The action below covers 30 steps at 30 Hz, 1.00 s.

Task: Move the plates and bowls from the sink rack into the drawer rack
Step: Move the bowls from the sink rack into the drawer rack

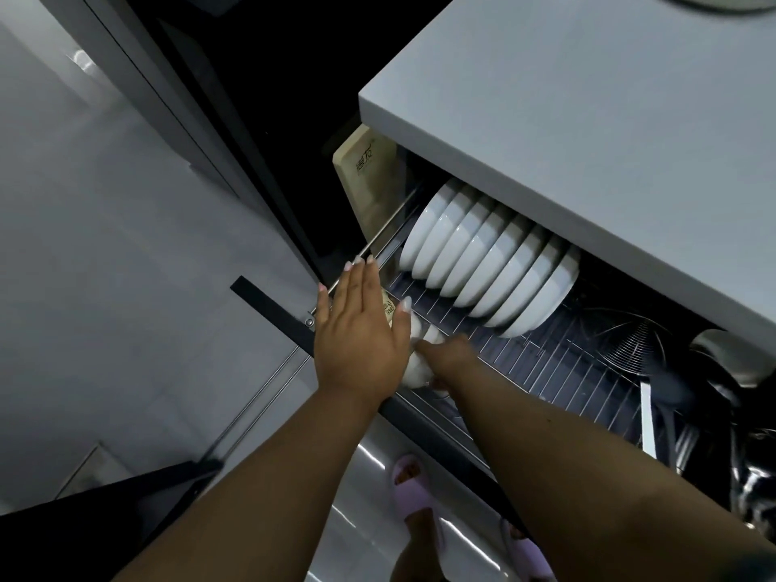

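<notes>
I'm leaning over the drawer rack (546, 363), which is sitting pulled out from under the grey countertop (588, 119), so I'll use that rack as my reference for everything. My left hand (361, 329) is hovering flat over the rack's near-left corner, fingers straight and close together, thumb sticking out toward the rack's middle. It isn't gripping anything, though the palm side is lying over some small white dishes (420, 359) in that corner, and I honestly can't tell if it's touching them. My right hand (449, 354) is reaching into the same corner, just beside the left one. Its fingers are tucked down around those white dishes and mostly hidden, so how tightly it's holding is hard to say, but it looks curled on them.

Further back in the rack, a row of white bowls (483, 262) is standing on edge, packed one against the next, running diagonally from the far-left side toward the middle. A wooden cutting board (365, 182) is standing upright along the rack's far-left edge, just beside the first bowl. Over on the rack's right end there's a round wire thing (638, 342) and some dark utensils (693, 413), too murky to make out properly. The drawer's dark front panel (294, 317) is running along the rack's near edge, under my forearms. Below it my feet in lilac slippers (413, 489) are standing on the shiny floor.
</notes>
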Available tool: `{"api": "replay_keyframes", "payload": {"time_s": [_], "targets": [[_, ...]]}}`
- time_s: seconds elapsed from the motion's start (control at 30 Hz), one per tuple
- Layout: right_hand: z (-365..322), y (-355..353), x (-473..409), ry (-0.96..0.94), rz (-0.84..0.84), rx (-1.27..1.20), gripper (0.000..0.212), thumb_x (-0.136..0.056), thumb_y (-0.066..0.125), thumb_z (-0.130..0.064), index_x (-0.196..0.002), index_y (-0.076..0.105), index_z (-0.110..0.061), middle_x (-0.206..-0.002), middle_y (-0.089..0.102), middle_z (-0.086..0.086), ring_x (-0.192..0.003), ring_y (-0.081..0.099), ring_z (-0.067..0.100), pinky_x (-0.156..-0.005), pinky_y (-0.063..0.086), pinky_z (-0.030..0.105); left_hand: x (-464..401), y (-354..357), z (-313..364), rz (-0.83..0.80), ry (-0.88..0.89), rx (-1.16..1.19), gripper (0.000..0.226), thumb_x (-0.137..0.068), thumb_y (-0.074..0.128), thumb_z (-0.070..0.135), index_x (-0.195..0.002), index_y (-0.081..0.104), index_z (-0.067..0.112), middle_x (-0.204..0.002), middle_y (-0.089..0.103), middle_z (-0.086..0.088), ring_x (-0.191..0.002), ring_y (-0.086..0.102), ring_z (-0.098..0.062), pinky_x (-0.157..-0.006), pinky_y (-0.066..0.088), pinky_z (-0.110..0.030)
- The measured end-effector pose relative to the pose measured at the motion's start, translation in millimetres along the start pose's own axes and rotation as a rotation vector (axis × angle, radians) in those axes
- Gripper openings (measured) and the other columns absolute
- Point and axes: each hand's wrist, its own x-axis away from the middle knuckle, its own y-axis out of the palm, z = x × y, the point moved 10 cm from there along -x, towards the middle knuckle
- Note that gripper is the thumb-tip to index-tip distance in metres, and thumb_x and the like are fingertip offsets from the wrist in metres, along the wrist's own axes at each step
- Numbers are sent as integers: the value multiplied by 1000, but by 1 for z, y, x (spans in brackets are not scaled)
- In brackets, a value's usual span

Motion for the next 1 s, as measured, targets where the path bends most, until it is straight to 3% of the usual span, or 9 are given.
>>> {"api": "replay_keyframes", "payload": {"time_s": [0.07,0.17,0.3,0.47,0.57,0.7,0.77,0.9,1.0], "targets": [[2,5,-9,-28,-9,2,85,-61,74,-58,-121,45,-6,-118,61,17,-102,64,35,-83,56,51,0,1,-1,-3,-4,-2,75,-92,10,54,-152,21,11,-158,25,-7,-148,16,-17,-120,3,-38],[3,5,-13,-36,-3,14,77,-73,70,-53,-126,42,-4,-121,58,17,-107,61,38,-90,53,48,-1,3,-3,-12,-13,-5,75,-92,11,56,-151,24,11,-156,29,-9,-147,21,-19,-120,6,-38],[1,-5,-7,-45,-4,29,73,-79,61,-58,-122,48,-1,-100,54,12,-102,63,34,-89,50,43,-1,5,-4,-33,-20,-11,76,-91,13,55,-149,30,8,-151,39,-12,-143,31,-24,-120,14,-42],[-29,-33,27,-110,-18,-60,49,-92,49,-51,-94,64,-4,-93,56,22,-86,60,30,-83,47,37,-1,5,-4,-81,-39,-36,81,-87,9,57,-147,33,8,-145,47,-13,-135,41,-26,-119,17,-41],[-44,-60,60,-133,20,-294,35,-94,53,-34,-70,50,-9,-70,50,16,-60,50,23,-63,42,34,-1,7,-2,-123,-39,-45,84,-84,6,57,-147,32,10,-143,49,-11,-132,44,-25,-118,18,-40],[-48,-96,91,-147,67,-438,24,-96,50,-28,-86,51,-6,-69,48,14,-55,46,21,-53,38,27,-2,9,1,-220,-46,-112,81,-85,6,56,-148,28,11,-137,55,-11,-127,47,-25,-117,17,-40],[-48,-111,99,-148,88,-458,27,-97,49,-30,-82,50,-7,-69,50,14,-54,48,22,-53,38,27,-1,8,5,-269,-50,-125,68,-95,18,52,-148,28,12,-135,56,-12,-127,46,-27,-116,20,-42],[-43,-137,113,-144,113,-503,27,-98,47,-33,-88,50,-8,-70,56,13,-57,51,23,-56,44,29,1,14,15,-355,-82,-36,56,-98,36,42,-144,34,12,-127,60,-15,-119,51,-32,-106,36,-47],[-39,-158,126,-164,135,-556,26,-99,47,-32,-102,52,-7,-70,56,10,-57,53,21,-57,45,29,4,21,37,-391,-46,82,46,-96,44,32,-136,42,10,-121,64,-14,-112,57,-33,-96,44,-41]]}}
